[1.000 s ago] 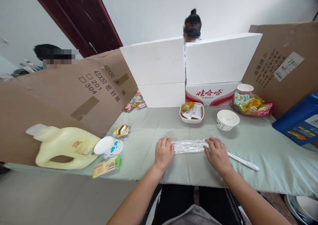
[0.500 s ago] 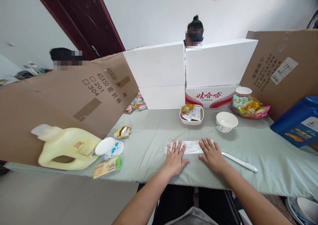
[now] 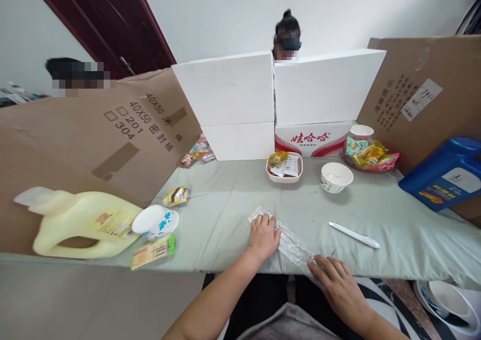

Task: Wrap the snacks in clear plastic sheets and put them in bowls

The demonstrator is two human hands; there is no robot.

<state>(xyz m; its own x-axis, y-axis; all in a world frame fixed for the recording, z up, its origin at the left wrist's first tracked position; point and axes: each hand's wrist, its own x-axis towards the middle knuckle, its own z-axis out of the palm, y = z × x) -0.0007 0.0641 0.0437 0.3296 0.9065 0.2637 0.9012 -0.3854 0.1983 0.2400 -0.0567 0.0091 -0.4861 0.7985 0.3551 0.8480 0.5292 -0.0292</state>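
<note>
Left hand (image 3: 263,237) presses flat on the crinkly plastic strip (image 3: 291,245) — right hand (image 3: 340,287) pinches its near end; pull evenly, keep it taut.

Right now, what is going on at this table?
A person seated at the cloth-covered table has both hands on a strip of clear plastic wrap lying slantwise at the near edge. The left hand presses its far end flat; the right hand has the near end, at the table's edge. A white pen-like tool lies apart to the right, untouched. Two other people sit behind the cardboard and foam screens.
</note>
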